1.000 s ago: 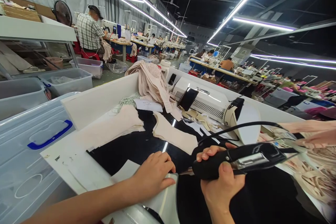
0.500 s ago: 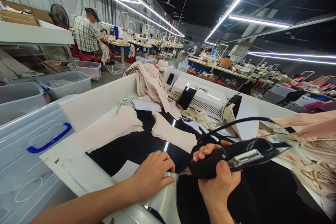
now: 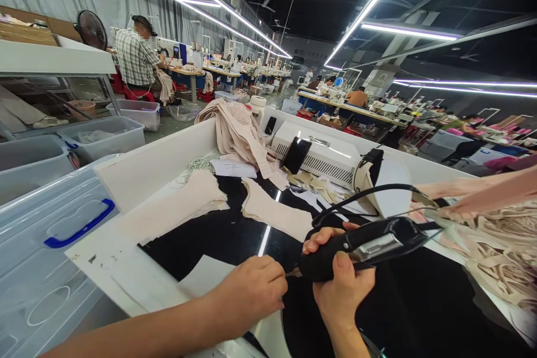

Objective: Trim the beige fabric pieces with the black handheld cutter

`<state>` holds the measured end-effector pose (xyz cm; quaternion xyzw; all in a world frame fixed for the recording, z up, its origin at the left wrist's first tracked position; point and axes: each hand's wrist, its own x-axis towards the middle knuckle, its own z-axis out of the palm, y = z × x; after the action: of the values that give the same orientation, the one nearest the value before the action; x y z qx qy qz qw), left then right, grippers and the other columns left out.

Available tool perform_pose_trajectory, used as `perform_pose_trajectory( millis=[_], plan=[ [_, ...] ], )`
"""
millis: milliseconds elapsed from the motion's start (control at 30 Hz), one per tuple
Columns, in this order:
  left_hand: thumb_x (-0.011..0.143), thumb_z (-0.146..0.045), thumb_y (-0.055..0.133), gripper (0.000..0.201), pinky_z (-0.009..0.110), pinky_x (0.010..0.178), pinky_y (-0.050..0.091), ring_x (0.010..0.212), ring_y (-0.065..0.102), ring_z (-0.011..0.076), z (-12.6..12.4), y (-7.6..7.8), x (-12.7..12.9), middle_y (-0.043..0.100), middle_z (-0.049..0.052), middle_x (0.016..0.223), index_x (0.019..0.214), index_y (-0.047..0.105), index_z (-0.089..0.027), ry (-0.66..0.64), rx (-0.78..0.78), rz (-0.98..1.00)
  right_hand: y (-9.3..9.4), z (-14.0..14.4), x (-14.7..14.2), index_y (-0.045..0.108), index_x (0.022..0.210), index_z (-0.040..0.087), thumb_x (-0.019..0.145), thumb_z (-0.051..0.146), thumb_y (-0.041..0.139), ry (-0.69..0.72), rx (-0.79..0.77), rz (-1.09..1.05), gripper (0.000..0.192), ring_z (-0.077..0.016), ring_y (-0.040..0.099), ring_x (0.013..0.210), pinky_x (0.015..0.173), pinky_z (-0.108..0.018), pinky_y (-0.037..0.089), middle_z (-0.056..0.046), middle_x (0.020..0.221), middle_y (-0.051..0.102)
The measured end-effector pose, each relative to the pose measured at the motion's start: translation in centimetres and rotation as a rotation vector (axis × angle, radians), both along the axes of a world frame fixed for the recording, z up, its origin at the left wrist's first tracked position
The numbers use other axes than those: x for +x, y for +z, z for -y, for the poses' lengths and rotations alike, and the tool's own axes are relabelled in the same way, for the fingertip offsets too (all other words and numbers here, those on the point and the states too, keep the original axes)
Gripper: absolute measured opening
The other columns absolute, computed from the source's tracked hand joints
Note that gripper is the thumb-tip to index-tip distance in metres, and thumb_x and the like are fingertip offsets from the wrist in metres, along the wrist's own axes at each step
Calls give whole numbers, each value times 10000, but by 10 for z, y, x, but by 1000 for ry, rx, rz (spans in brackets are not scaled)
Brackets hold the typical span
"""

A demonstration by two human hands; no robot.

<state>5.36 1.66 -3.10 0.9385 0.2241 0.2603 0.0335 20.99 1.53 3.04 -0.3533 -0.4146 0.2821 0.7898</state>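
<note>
Pale cloth stack point(image 3: 184, 201), flat on black tabletop point(image 3: 197, 235). Left hand point(image 3: 254, 291), near white sheet point(image 3: 205, 272) — fingers curled in, hold on anything unclear. Second cloth stack point(image 3: 277, 211), beyond. Right hand point(image 3: 346, 291) — wrapped around black corded tool point(image 3: 373, 246), above tabletop.

I have a rounded black handheld machine with a shiny silver plate point(image 3: 373, 247) held aslant over the glossy black counter point(image 3: 419, 307); from over here I see its bulky end low on the left, its narrower end rising rightward.
</note>
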Motion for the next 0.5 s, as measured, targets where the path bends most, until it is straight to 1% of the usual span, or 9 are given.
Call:
perform_pose_trajectory(
  millis=[67, 133, 200, 267, 333, 400, 500],
  plan=[
    [913, -322, 814, 294, 317, 702, 437, 860, 573, 179, 4, -1, -1, 608, -14, 915, 885, 559, -178, -21, 37, -52, -1, 0, 0, 576, 1126, 283, 801, 389, 776, 3, -1, 1, 396, -135, 562, 606, 550, -299, 517, 50, 758, 615],
    [917, -317, 809, 291, 320, 651, 419, 821, 569, 180, 8, -1, -3, 604, -13, 890, 876, 556, -179, -4, 53, -83, -1, -1, 1, 575, 1121, 280, 806, 386, 775, 11, 2, 1, 387, -135, 568, 608, 552, -298, 518, 47, 758, 617],
    [899, -308, 826, 303, 323, 634, 418, 816, 576, 185, 12, -2, -5, 608, -12, 886, 872, 552, -181, 17, 62, -84, -1, -2, 0, 575, 1124, 275, 811, 385, 771, 15, 11, 6, 385, -136, 571, 610, 552, -296, 516, 44, 760, 617],
    [901, -254, 816, 275, 326, 644, 435, 823, 587, 183, 15, -4, -6, 620, -13, 896, 872, 552, -182, 28, 63, -77, -1, -3, 0, 578, 1133, 272, 815, 387, 768, 16, 20, 14, 388, -136, 571, 607, 549, -295, 514, 43, 761, 615],
    [924, -180, 765, 208, 324, 670, 459, 851, 605, 178, 18, -7, -7, 651, -3, 953, 883, 561, -177, 37, 74, -60, -1, -3, -1, 576, 1140, 272, 824, 387, 758, 15, 27, 25, 382, -136, 569, 602, 546, -293, 515, 44, 760, 613],
    [950, -141, 707, 136, 324, 717, 487, 921, 627, 184, 19, -11, -6, 683, 20, 1077, 910, 580, -169, 49, 99, -40, 0, -2, -1, 570, 1143, 275, 838, 385, 744, 17, 31, 40, 368, -135, 567, 597, 543, -293, 517, 44, 761, 613],
    [988, -173, 663, 75, 329, 800, 520, 1024, 640, 203, 20, -18, -6, 685, 43, 1228, 944, 604, -160, 62, 125, -11, 0, -2, -1, 565, 1144, 274, 847, 389, 732, 14, 37, 61, 360, -136, 562, 596, 542, -293, 518, 41, 762, 612]
  ],
)
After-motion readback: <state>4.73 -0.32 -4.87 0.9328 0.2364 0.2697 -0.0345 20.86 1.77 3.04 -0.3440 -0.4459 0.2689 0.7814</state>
